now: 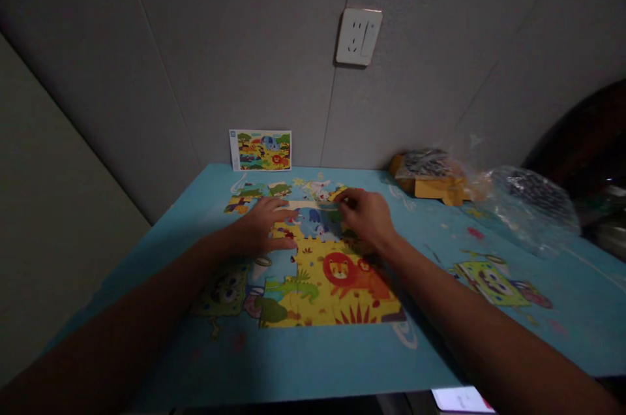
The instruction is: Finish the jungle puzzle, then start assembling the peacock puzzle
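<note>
A partly assembled animal jigsaw puzzle (337,284) with a lion and a crocodile lies on the blue cartoon-printed tabletop (538,330). My left hand (267,226) lies flat on the puzzle's upper left part, fingers stretched out. My right hand (366,216) rests at the puzzle's upper right edge, its fingertips pinched on a puzzle piece (342,196). Loose puzzle pieces (278,192) lie just beyond the hands. A reference picture card (260,150) of the finished puzzle leans upright against the wall.
A yellow box under crumpled clear plastic (430,173) sits at the back right. More clear plastic wrap (531,199) lies farther right. A white wall socket (358,36) is above the table. A phone (460,399) shows below the front edge.
</note>
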